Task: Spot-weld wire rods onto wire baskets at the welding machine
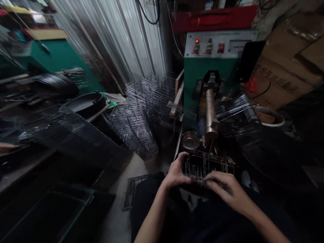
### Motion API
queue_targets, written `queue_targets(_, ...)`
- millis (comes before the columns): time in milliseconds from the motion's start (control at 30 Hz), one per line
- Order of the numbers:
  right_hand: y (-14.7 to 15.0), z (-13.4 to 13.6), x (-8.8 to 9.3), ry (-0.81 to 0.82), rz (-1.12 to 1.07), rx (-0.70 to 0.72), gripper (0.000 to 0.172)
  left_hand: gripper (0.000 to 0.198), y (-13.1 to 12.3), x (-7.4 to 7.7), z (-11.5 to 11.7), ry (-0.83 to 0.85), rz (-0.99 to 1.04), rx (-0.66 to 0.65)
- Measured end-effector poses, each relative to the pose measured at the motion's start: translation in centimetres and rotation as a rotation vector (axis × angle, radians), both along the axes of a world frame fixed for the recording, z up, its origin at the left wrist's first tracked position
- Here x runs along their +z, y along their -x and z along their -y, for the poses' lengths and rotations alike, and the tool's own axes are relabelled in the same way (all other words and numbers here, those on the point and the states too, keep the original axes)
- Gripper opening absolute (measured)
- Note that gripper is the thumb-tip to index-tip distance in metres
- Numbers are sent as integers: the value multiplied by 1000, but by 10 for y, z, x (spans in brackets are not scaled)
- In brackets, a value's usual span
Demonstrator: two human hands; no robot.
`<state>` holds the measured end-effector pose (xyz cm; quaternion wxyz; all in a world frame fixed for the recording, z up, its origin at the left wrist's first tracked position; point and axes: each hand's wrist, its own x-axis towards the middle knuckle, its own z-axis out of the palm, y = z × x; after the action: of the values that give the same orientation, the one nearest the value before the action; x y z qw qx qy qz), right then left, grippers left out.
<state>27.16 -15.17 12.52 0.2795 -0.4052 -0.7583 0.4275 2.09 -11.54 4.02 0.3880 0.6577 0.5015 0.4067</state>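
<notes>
Corrugated metal sheeting [108, 33] lines this workshop behind a green welding machine [210, 71] and leaning stacks of wire racks [141, 114]. A small wire rack [207, 165] sits with its long axis running crosswise, left to right, between both hands, just beyond them a steel bowl [190, 140]. The left hand [176, 172] grips its left end; the right hand [224, 187] clasps its near edge, fingers curled over the wires.

The person's bare left forearm [151, 216] rises from 7 o'clock to a left hand [176, 170] with its fingers curled forward, while the right forearm [265, 224] slants in from 5 o'clock to a right hand [224, 189], knuckles up, fingers bent toward the left hand.
</notes>
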Motion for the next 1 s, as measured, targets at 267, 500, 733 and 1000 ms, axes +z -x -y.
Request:
queue_targets(267,-10,-14,-50,-659,396,-9,43,75,-59,-10,-8,-70,-35,4)
queue_targets(500,-18,-11,-53,-725,291,-46,46,73,-71,-15,-8,-63,25,22)
queue_targets(733,-18,-23,-55,-698,231,-63,40,70,-75,-18,-15,-62,70,53)
queue_targets(1000,-16,-37,-50,-718,258,-41,44,69,-75,-18,-28,-23,136,40)
